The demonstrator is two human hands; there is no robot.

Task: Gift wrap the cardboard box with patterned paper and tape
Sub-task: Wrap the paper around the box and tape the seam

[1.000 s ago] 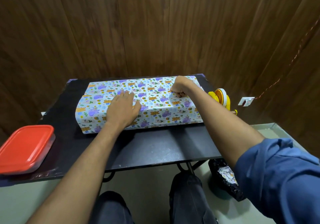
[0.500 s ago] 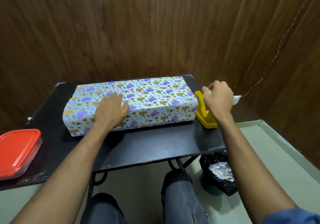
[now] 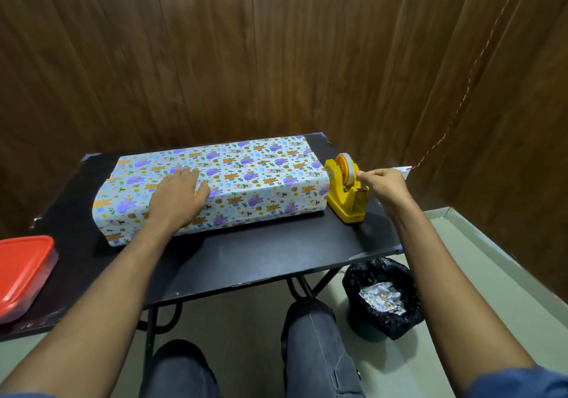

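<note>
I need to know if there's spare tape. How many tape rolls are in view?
1. The tape roll sits in the yellow dispenser on the table, right of the wrapped box, at the right hand. Others may lie out of view.

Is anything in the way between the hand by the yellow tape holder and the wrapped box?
Only the yellow plastic tape dispenser itself. It stands on the black table between the right hand and the right end of the patterned paper-wrapped box. Nothing else visible.
</note>
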